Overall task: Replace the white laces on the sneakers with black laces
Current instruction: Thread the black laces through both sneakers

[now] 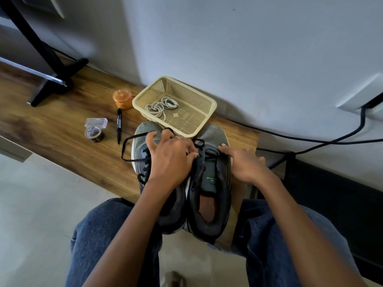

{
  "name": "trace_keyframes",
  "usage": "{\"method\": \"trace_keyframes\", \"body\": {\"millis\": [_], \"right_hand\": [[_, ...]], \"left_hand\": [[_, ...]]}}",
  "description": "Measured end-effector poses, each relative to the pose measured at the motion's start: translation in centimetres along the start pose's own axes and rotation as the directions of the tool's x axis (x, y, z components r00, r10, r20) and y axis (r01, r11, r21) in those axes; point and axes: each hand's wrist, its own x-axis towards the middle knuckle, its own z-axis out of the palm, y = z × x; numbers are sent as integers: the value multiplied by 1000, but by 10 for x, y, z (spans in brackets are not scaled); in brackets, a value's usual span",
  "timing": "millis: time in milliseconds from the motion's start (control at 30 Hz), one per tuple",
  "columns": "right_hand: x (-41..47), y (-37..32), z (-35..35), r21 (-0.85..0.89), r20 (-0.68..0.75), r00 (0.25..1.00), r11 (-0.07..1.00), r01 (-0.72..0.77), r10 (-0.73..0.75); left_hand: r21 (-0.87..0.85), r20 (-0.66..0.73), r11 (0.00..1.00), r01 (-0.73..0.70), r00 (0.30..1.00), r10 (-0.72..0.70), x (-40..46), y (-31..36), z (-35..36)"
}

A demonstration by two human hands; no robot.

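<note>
On the near right end of the wooden bench, two grey mesh sneakers stand side by side, toes toward the wall, heels overhanging the near edge. The left sneaker carries a black lace threaded through its eyelets, with a long flat loop spilling off its left side onto the wood. The right sneaker has a dark padded collar, a grey tongue with green print, and another black lace crossing at its far eyelets only.

The left hand reaches across both shoes, fingers curled and pinching that black lace at the right sneaker's far eyelets. The right hand lies along the right sneaker's outer side, index finger straight and touching the upper near the toe; it grips nothing.

Just beyond the toes, touching them, sits a beige perforated plastic basket, rectangular with a rolled rim, holding coiled white laces in its left half. Left of it stand an orange round container, a black marker pen, a clear tape roll and a small clear box, all well apart from the shoes. Bare wood lies open left of the sneakers; the bench's right edge runs close beside the right shoe.
</note>
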Motion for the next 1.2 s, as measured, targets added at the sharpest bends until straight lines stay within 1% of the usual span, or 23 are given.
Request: {"method": "trace_keyframes", "body": {"millis": [133, 300, 400, 467, 567, 667, 733, 833, 1000, 1100, 1133, 1200], "right_hand": [[-2, 0, -1, -45, 16, 1000, 999, -23, 24], [-3, 0, -1, -73, 26, 1000, 997, -16, 18], [-4, -2, -2, -66, 27, 999, 998, -16, 18], [-5, -4, -4, -62, 21, 1000, 998, -21, 22], [-5, -6, -4, -49, 15, 999, 998, -28, 29], [-3, -7, -2, -45, 12, 999, 998, -32, 33], [-3, -7, -1, -43, 11, 1000, 999, -28, 29], [-5, -7, -2, -43, 20, 1000, 999, -23, 24], [-3, -6, -1, -29, 32, 999, 999, -19, 20], [-2, -6, -1, -23, 25, 1000, 1000, -17, 17], [-2, -6, 0, -19, 24, 1000, 1000, -18, 18], [-2, -6, -1, -15, 27, 999, 999, -28, 29]], "left_hand": [[6, -51, 999, 35, 998, -34, -1, -12, -11], [45, -8, 999, 22, 1000, -21, -4, -13, -13], [30, 24, 999, 38, 999, -39, -1, -12, -10], [21, 11, 999, 44, 999, -44, 1, -11, -7], [-20, -31, 1000, -7, 1000, 7, 5, -7, 0], [-54, -23, 995, -84, 996, 82, 6, -3, 9], [-7, -3, 995, -104, 995, 104, 7, -1, 13], [77, 19, 993, -89, 996, 88, 8, 1, 15], [100, -3, 995, -20, 1000, 20, 10, 2, 15], [23, 28, 999, 31, 999, -32, 12, 0, 13], [-38, 40, 998, 46, 998, -44, 13, 0, 11], [-237, 34, 969, 64, 998, -58, 16, -3, 6]]}}
